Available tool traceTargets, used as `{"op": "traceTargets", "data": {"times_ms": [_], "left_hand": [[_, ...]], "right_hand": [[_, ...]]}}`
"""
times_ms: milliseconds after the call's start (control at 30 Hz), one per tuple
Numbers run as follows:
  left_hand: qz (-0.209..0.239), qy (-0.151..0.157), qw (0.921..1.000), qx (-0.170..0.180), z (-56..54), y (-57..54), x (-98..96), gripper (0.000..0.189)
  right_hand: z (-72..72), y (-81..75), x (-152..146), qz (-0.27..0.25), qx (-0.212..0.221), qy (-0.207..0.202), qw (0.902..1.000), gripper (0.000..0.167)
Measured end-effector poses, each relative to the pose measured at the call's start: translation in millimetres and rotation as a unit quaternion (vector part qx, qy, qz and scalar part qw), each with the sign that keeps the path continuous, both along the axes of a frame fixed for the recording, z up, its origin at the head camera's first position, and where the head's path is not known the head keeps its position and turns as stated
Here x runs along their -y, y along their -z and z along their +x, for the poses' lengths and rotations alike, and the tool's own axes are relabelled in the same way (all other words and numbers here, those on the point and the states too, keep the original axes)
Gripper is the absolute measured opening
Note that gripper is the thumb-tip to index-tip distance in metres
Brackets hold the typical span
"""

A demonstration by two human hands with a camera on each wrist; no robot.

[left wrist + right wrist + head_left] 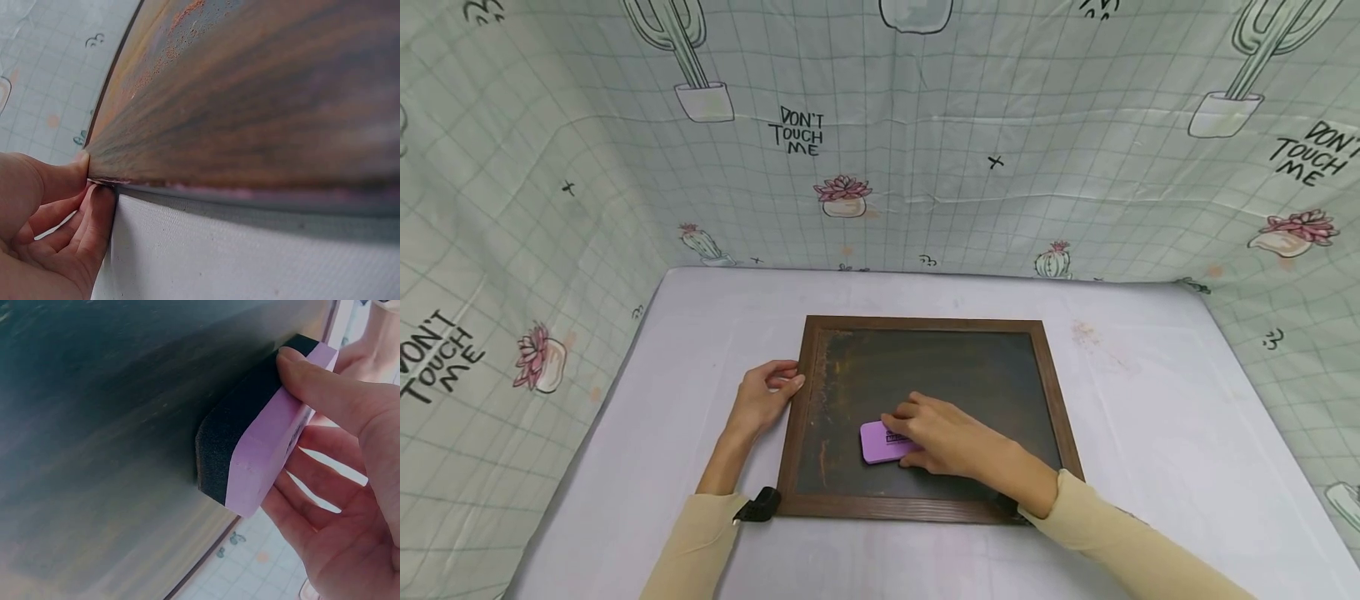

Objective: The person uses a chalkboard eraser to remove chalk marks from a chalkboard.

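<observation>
A brown-framed chalkboard (925, 375) lies on the white-covered table, with orange and yellowish chalk smears along its left side. My left hand (762, 400) holds the left side of the frame. In the left wrist view the thumb (65, 181) sits at the frame's upper edge and the fingers curl beneath. My right hand (951, 437) grips a purple chalkboard eraser (878, 442) over the lower middle of the board. Up close, the eraser (259, 462) shows its black felt side against the dark surface, thumb on one long side and fingers across its back.
A white cloth (1150, 400) covers the table, with a faint orange chalk smudge (1097, 342) right of the board. Grid-patterned fabric (925, 167) with cactus drawings hangs behind and at both sides. A black strap piece (760, 505) at the left cuff is beside the frame's lower left corner.
</observation>
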State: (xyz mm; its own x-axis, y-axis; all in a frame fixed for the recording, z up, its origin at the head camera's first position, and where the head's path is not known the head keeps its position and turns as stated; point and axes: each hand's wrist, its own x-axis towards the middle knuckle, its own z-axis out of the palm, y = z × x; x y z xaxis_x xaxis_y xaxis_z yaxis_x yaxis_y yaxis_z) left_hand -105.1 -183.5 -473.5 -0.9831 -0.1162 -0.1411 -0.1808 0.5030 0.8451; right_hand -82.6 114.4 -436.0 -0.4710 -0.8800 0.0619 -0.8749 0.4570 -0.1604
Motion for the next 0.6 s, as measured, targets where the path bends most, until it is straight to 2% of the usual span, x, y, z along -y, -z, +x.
{"op": "traceTargets", "data": {"times_ms": [600], "left_hand": [[-0.007,0.004,1.0,-0.004,1.3,1.3,0.4,0.036]], "right_hand": [[1.4,-1.7,-32.4,0.001,0.011,0.029,0.9995,0.052]]}}
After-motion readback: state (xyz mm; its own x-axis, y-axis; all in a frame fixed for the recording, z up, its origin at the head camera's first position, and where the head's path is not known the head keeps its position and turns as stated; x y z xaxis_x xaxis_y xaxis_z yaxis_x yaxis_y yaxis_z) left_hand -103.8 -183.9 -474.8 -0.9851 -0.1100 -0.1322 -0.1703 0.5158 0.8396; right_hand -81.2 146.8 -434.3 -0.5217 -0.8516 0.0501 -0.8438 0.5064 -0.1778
